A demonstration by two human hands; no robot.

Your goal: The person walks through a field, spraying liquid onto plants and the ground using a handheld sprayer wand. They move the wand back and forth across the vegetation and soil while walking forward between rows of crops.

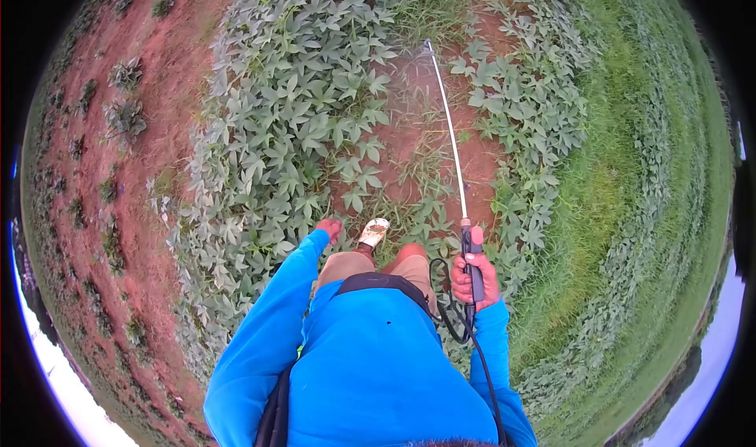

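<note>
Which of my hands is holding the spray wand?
Your right hand, wrapped around the spray wand handle; your left hand hangs apart, near the leaves.

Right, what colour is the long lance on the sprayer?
The spray lance is white, best seen in the head view.

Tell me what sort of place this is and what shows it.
Most likely a farm field: dense leafy plants in broad bands, reddish soil with smaller plants in lines, and what looks like a spray wand in the right hand.
</note>
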